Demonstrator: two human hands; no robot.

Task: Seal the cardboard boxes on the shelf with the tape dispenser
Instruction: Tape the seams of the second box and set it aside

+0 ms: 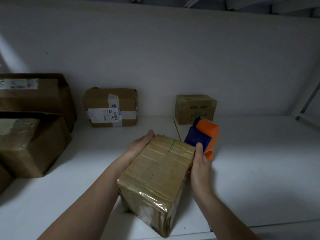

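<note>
White shelf [251, 170], laminate, dimly lit. Its front edge runs under the near end of the taped box [159, 174]. Broad bare board right of that box, a narrower strip left of it.
White back wall [155, 58], well behind the taped box, plain.
Two large brown cartons, one [34, 94] behind the other [31, 144], far left of the taped box, crowding the shelf's left end.
Taped box: brown cardboard, oblong, held between both hands. Long axis runs from the shelf's front edge back and slightly right. Glossy clear tape over the near end, a short slit in the top seam at the far end.
Labelled parcel [110, 108], behind and left of the taped box, against the wall.
Small carton with green print [195, 108], behind and right of it.
Tape dispenser [206, 135], orange and blue, lying just right of the taped box's far end.
Left hand [140, 144]: fingers straight, pressed flat along the box's left side.
Right hand [200, 165]: grips the right side, thumb on the top edge.
</note>
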